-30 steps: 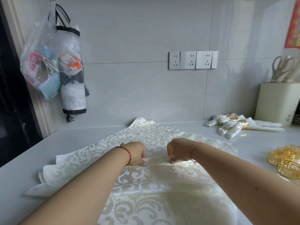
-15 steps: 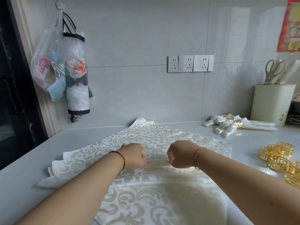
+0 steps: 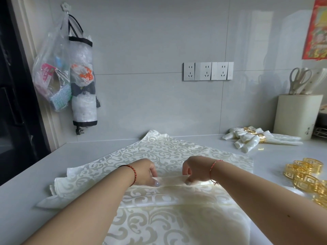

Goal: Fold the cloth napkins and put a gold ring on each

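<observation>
Both hands pinch a raised fold across a cream patterned napkin: left hand, right hand. Loose gold rings lie right, 2 ringed napkins far right.

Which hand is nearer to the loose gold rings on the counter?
Right. The right hand pinches the cream patterned cloth napkin on the side toward the loose gold napkin rings; the left hand is farther away.

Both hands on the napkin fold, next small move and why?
Probably make another narrow pleat: both hands pinch one narrow fold across the napkin, and most of the cloth beyond lies flat. The loose gold rings sit to the right, too early for those.
</observation>
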Motion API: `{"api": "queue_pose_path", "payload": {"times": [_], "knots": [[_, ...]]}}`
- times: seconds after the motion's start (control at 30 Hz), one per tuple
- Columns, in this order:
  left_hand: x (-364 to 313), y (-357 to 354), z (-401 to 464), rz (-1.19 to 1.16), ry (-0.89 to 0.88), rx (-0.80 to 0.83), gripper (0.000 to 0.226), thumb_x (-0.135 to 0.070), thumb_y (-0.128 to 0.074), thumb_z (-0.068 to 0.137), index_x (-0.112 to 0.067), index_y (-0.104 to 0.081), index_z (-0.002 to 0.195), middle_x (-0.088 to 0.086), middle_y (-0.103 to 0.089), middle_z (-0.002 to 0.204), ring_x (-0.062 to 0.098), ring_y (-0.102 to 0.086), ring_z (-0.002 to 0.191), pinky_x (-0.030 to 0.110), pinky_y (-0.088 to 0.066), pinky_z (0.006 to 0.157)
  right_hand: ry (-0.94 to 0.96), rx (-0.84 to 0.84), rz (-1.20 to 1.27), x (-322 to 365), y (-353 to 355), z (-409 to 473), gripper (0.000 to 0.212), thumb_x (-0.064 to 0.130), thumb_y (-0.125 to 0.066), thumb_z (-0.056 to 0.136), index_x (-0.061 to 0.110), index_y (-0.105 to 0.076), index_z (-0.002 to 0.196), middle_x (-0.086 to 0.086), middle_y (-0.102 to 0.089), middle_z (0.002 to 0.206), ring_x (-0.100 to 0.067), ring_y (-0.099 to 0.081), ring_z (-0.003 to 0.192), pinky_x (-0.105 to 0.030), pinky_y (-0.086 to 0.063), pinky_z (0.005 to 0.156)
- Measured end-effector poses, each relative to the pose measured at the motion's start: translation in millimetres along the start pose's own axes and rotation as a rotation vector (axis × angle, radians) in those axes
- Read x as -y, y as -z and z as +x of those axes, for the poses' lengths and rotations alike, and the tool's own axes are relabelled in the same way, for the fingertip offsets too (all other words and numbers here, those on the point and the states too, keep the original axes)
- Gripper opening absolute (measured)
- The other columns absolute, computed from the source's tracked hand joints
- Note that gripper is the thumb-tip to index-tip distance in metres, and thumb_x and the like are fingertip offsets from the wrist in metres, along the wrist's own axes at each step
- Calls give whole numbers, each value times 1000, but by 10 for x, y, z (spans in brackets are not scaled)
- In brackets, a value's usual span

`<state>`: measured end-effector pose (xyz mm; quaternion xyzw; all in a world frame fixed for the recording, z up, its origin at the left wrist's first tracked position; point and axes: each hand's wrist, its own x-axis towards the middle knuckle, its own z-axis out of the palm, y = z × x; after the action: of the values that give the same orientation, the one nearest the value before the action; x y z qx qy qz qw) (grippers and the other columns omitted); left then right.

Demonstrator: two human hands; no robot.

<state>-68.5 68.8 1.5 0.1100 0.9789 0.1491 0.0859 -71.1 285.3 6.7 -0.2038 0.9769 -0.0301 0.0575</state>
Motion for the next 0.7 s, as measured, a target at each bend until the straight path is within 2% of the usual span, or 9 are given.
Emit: {"api": "queue_pose_path", "payload": {"times": [0.1,0.23,0.3,0.37,0.5,0.57,0.63,0.7], "knots": [[8,-14,-24,-33,-60,-31,14,-29,-75,82,-24,-63,86,-13,-57,79,5,-53,72,17,-40,63,7,-63,-33,32,-16,-38,24,24,-66,82,18,-65,106,-2,-65,106,-21,-58,93,-28,-44,75],[18,-28,-111,-37,-111,-98,18,-20,-77,79,-27,-61,76,-10,-63,86,5,-56,74,17,-45,66,39,-164,-66,58,-56,-137,6,25,-61,82,25,-60,88,1,-64,96,-21,-56,87,-28,-42,71],[14,-27,-166,-12,-126,-114,22,-15,-78,78,-28,-61,71,-10,-65,86,5,-59,76,17,-48,68,51,-174,-92,70,-79,-185,12,18,-59,79,29,-53,77,4,-62,92,-22,-57,88,-29,-44,71],[1,-21,-231,24,-126,-89,21,-11,-76,79,-28,-66,73,-15,-63,84,5,-60,80,14,-48,69,58,-155,-114,76,-95,-235,20,11,-56,76,31,-53,76,6,-61,92,-21,-58,90,-30,-47,74],[-57,35,-350,21,-88,31,24,-8,-62,83,-29,-74,85,-24,-61,81,-3,-57,75,11,-42,65,54,-78,-64,95,-54,-345,31,9,-50,76,29,-69,90,7,-68,98,-17,-61,94,-30,-52,82],[-77,75,-372,-17,-63,61,18,-17,-59,86,-26,-72,77,-26,-59,70,-4,-53,65,13,-40,62,28,-69,12,86,-23,-354,23,15,-55,80,25,-72,90,6,-71,95,-16,-64,92,-28,-52,82],[-87,83,-353,-10,-63,46,14,-26,-65,87,-19,-72,78,-21,-56,60,1,-49,58,16,-40,59,17,-77,45,66,-8,-323,9,23,-64,80,22,-72,85,3,-72,91,-17,-64,88,-27,-51,77],[-91,53,-330,7,-71,22,10,-28,-71,84,-19,-73,83,-20,-58,67,0,-52,64,15,-41,62,12,-70,55,58,-22,-279,5,28,-72,77,26,-68,78,2,-70,91,-18,-63,86,-28,-48,75]]}}
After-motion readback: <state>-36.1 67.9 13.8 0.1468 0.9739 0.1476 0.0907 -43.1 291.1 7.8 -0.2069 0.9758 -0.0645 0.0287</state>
